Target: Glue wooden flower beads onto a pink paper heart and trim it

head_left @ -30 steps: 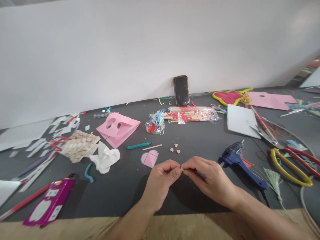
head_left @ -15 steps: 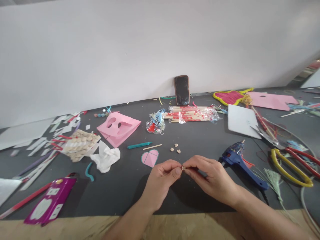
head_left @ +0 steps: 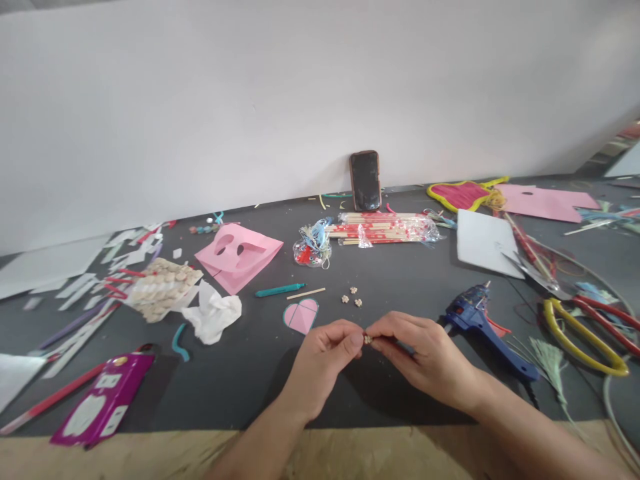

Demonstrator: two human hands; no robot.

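Flower [head_left: 368,339] pinched between both hands

Over the last second the pinch has hardly changed: the flower stays at the same spot, with no sign of release. That leaves it held in the air rather than set down. The left hand [head_left: 320,360] and right hand [head_left: 420,353] meet over the dark mat [head_left: 240,393], their fingertips closed on the flower from either side, and only its small tan face shows between them.

Just ahead of the left hand lies a pink paper heart [head_left: 301,316], and three more flowers [head_left: 352,297] sit loose above the pinch. To the right is a blue glue gun [head_left: 480,327]. Farther left are a teal marker [head_left: 280,290], a craft stick [head_left: 306,293] and crumpled tissue [head_left: 213,313]. Beyond them lie a pink cutout [head_left: 237,257], a packet of sticks [head_left: 385,228] and a phone [head_left: 365,180] propped against the wall [head_left: 320,93].
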